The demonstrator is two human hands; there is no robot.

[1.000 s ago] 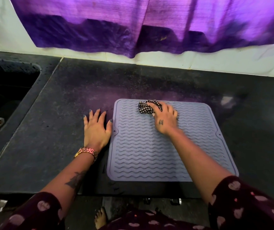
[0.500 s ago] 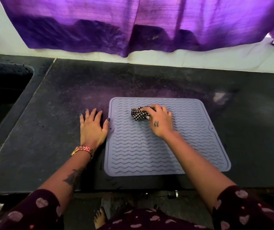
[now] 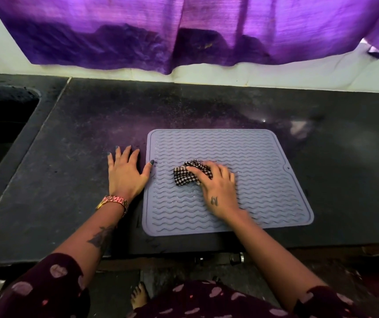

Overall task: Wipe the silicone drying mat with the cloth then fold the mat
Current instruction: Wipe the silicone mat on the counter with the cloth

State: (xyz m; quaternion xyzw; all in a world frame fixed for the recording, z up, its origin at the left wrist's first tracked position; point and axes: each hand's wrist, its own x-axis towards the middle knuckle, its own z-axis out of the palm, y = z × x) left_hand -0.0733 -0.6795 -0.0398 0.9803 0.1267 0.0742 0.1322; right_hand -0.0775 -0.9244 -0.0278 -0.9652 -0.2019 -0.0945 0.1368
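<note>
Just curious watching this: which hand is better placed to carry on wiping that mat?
The right hand: it presses the checked black-and-white cloth onto the lilac ribbed silicone mat. The left hand lies flat on the dark counter, thumb at the mat's edge.

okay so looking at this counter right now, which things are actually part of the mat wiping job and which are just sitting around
Part of the job:
grey wavy-ribbed silicone drying mat
black-and-white checked cloth
right hand, pressing the cloth
left hand, thumb on the mat's edge

Just there:
dark stone counter
black sink
purple curtain
</note>
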